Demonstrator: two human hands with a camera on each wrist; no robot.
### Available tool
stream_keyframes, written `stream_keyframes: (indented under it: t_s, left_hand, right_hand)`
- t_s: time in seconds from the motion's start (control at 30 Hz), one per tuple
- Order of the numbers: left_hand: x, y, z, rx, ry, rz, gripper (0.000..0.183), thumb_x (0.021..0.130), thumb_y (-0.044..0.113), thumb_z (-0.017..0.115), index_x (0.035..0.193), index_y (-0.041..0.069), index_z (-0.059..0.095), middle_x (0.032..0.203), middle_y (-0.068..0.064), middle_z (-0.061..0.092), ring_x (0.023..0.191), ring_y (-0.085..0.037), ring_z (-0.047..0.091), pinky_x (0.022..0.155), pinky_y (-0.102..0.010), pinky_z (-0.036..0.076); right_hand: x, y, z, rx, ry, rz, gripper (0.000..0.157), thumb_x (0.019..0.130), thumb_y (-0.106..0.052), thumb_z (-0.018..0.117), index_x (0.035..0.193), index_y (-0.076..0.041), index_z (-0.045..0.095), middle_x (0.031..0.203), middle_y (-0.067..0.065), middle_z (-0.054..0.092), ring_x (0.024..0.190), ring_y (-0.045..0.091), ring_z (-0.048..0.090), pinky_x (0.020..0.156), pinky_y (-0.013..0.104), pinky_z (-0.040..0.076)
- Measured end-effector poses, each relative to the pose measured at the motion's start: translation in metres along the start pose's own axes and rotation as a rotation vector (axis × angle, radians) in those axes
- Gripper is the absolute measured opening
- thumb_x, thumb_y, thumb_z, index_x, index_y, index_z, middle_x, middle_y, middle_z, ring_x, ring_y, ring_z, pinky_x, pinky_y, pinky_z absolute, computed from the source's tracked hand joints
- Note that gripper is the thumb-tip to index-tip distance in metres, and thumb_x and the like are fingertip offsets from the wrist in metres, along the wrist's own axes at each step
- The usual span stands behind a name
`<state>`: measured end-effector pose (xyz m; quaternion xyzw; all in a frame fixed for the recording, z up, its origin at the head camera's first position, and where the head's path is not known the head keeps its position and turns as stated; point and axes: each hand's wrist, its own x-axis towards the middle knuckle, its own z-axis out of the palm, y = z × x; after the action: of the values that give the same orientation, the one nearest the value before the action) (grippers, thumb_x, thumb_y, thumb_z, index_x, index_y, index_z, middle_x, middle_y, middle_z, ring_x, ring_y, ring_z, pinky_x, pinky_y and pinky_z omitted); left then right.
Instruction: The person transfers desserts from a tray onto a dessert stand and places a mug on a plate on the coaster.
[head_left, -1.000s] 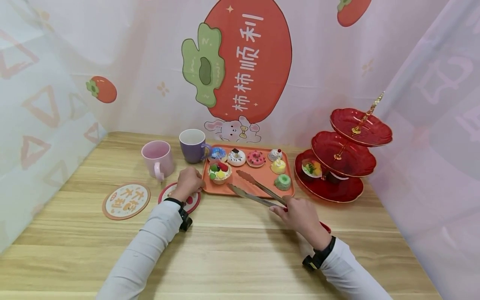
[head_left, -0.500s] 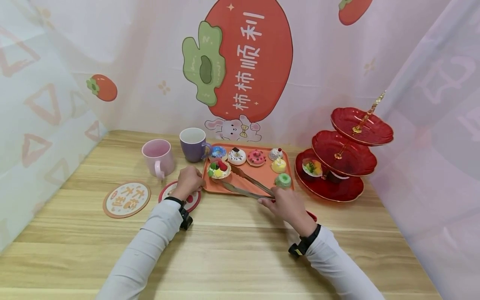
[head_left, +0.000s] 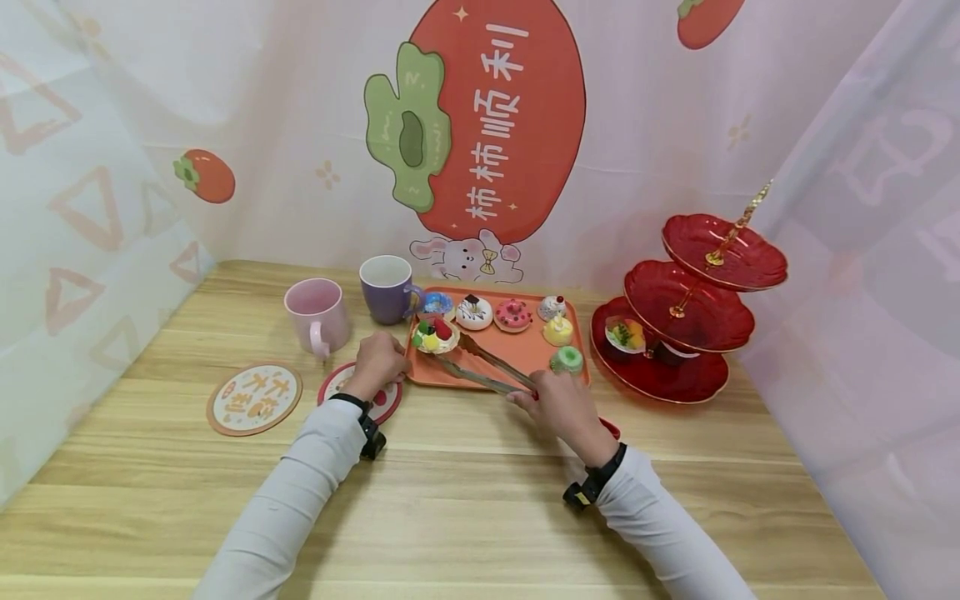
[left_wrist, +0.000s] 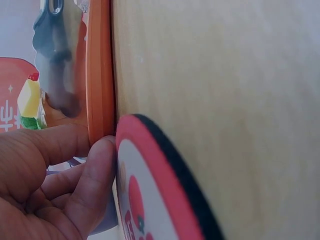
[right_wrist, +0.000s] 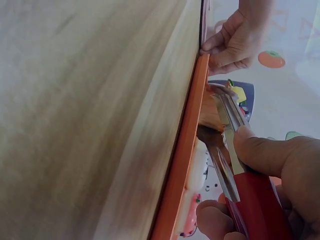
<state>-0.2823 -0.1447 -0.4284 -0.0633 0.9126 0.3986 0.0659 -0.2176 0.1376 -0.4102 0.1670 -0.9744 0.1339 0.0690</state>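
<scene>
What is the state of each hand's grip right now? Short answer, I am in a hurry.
Left hand: grip closed, pinching the tray edge.
Right hand: grip closed, holding the tongs.

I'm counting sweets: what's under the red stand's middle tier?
The bottom tier holds a fruit-topped cup and, beside it, part of a dark cup. The middle tier covers most of the dark cup's top and the bottom tier's back, so anything there is hidden.

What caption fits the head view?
Left hand grips orange rectangular tray; right hand holds red-handled metal tongs at fruit-topped tart.
</scene>
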Motion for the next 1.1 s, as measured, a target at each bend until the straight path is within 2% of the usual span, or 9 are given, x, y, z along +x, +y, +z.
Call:
stream_keyframes:
  t_s: [0.6, 0.87, 1.1]
  left_hand:
    - [0.001, 0.001, 0.0, -0.006, -0.006, -0.014, 0.003, 0.071, 0.0, 0.069, 0.069, 0.002, 0.067, 0.052, -0.008, 0.058, 0.039, -0.014, 0.053, 0.036, -0.024, 0.043]
    - [0.0, 0.001, 0.0, -0.005, -0.003, -0.014, 0.007, 0.07, 0.001, 0.069, 0.077, -0.001, 0.069, 0.054, -0.007, 0.059, 0.039, -0.013, 0.053, 0.037, -0.024, 0.043]
    - [0.002, -0.001, 0.002, -0.004, -0.008, -0.022, 0.002, 0.072, 0.001, 0.069, 0.071, -0.001, 0.069, 0.052, -0.007, 0.058, 0.039, -0.015, 0.053, 0.036, -0.024, 0.042]
  right_hand:
    - [-0.005, 0.0, 0.0, 0.01, 0.014, 0.001, 0.033, 0.082, -0.043, 0.068, 0.071, -0.014, 0.058, 0.053, -0.004, 0.042, 0.045, 0.014, 0.04, 0.04, 0.027, 0.03]
    - [-0.011, 0.005, 0.003, 0.034, 0.073, -0.011, 0.029, 0.081, -0.04, 0.07, 0.071, -0.014, 0.061, 0.052, -0.005, 0.04, 0.043, 0.012, 0.037, 0.039, 0.026, 0.029]
    - [-0.019, 0.01, 0.002, 0.014, 0.108, -0.014, 0.031, 0.08, -0.041, 0.071, 0.07, -0.014, 0.059, 0.051, -0.006, 0.038, 0.044, 0.012, 0.037, 0.041, 0.027, 0.03]
